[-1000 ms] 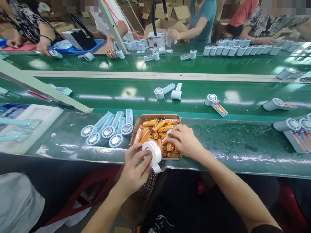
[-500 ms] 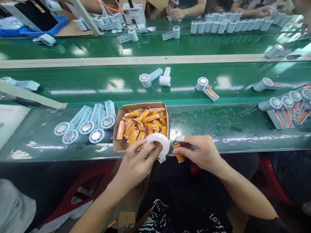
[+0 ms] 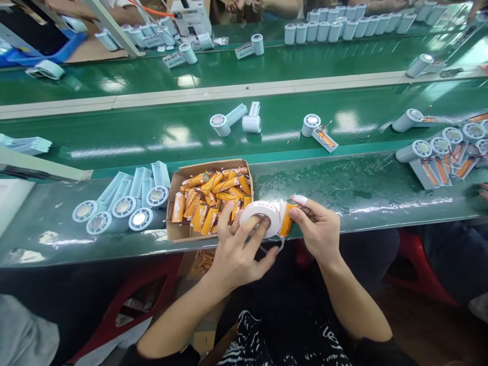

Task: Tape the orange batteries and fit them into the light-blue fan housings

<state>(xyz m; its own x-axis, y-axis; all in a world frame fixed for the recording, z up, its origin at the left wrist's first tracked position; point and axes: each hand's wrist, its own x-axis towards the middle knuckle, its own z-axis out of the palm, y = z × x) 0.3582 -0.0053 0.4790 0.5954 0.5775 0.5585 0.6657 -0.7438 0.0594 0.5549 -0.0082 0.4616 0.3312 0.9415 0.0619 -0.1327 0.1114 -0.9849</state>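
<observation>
A green worktop (image 3: 373, 195) fronts green conveyor belts (image 3: 152, 132). Over its near edge the left hand (image 3: 236, 254) grips a white tape roll (image 3: 263, 217). The right hand (image 3: 318, 231) pinches an orange cylindrical battery (image 3: 285, 224) against it, beside a brown cardboard box (image 3: 170, 213).

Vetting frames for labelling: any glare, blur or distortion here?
Head view: lamp glare streaks the glossy green conveyor belt; wide-angle bowing bends the pale belt divider; left hand, white tape roll, right hand and its orange cylindrical battery are sharp.

Short black sleeves (image 3: 381, 355), forearms bare. A white wrap (image 3: 300, 199) covers one fingertip of the right hand (image 3: 319, 233). Black-and-white patterned clothing (image 3: 267, 340) below.
</observation>
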